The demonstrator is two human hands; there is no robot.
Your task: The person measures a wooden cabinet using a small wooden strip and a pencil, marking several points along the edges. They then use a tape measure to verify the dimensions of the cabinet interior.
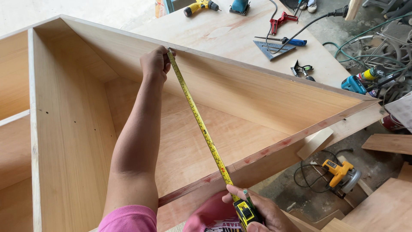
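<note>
The tape measure (246,213) sits in the right hand (257,210), fingers clamped round its yellow-and-black case at the near edge of the plywood cabinet (64,129). Its yellow blade (199,122) runs away from the person across the open compartment (long axis near to far, leaning left) to the far panel's top edge, where the left hand (155,63) pinches the blade's tip. The hands are well apart.
</note>
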